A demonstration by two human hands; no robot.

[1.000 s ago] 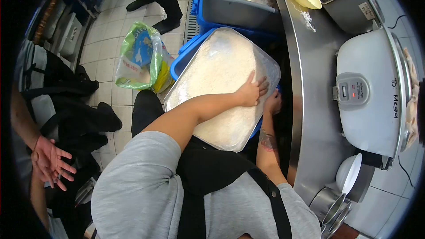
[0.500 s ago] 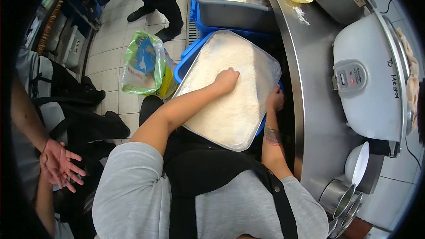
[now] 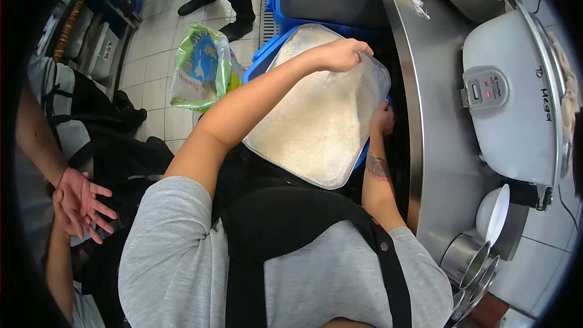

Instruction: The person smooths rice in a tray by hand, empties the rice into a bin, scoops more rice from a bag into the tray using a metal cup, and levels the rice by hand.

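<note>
A clear rectangular tray [image 3: 303,140] of white grains, which look like rice, rests over a blue bin [image 3: 254,67]. My left hand [image 3: 343,56] is above the tray's far right part, its fingers curled; what is inside them is hidden. Grains are heaped unevenly below it, and part of the tray's right side shows through. At the tray's right edge, my right hand [image 3: 382,118] is closed round the rim, its fingertips partly hidden.
An open green bag [image 3: 203,70] stands on the tiles. Beyond is a grey tub [image 3: 328,3] of white grains. The steel counter [image 3: 434,115] at right bears a white cooker [image 3: 507,103], bowls and pots. Another person's hands [image 3: 85,203] are at left; someone's legs [image 3: 228,0] stand behind.
My left hand moved from the right part of the grains to the middle as a fist, then up and right to the far side. My right hand has stayed at the edge.
</note>
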